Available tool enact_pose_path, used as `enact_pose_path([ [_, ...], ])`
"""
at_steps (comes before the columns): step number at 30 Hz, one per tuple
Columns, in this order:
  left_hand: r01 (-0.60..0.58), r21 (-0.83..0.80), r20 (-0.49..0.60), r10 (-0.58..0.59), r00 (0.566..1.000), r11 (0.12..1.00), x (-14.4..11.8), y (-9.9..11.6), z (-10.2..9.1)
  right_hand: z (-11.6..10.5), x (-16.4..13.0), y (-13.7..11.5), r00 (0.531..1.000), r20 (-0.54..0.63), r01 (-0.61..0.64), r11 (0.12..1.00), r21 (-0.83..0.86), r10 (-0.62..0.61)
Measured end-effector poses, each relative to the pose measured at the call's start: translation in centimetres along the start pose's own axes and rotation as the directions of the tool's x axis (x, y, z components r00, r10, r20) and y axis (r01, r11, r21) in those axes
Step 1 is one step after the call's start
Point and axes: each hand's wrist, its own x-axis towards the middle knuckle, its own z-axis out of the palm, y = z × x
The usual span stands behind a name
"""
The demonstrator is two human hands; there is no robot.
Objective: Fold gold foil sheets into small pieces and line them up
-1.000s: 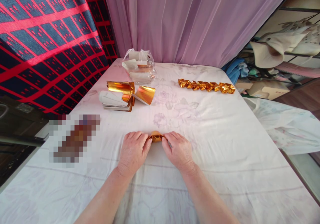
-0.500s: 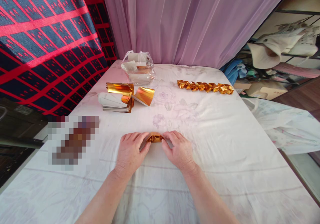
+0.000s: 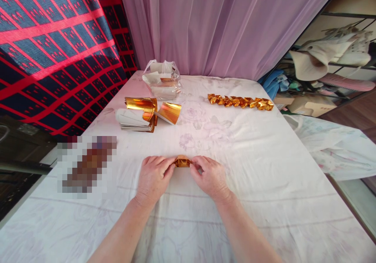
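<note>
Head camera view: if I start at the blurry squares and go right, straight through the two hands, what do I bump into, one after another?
Blurred patch → left hand → shiny gold piece → right hand → white plastic bag.

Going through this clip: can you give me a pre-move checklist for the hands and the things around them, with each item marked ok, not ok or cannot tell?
1. Left hand on the gold foil piece: ok, fingers at its left end.
2. Right hand on it: ok, at its right end.
3. Underside of that piece creased: cannot tell, out of sight.
4. Row of folded gold pieces apart from the hands: ok, farther back, to the right.
5. Stack of sheets apart from the hands: ok, farther back, to the left.
6. Pixelated item identified: cannot tell.
</note>
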Motion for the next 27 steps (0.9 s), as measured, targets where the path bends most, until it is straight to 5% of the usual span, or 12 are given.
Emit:
enact_pose_path([
  [22, 0.102, -0.094, 0.026, -0.1, 0.995, 0.99, 0.9, -0.8, 0.9, -0.4, 0.7, -0.4, 0.945, 0.233, -0.271, 0.947, 0.172, 0.228],
  [27, 0.201, -0.226, 0.094, -0.184, 0.978, 0.953, 3.1, -1.3, 0.6, -0.7, 2.4, 0.4, 0.95, 0.154, -0.29, 0.949, 0.125, 0.27],
])
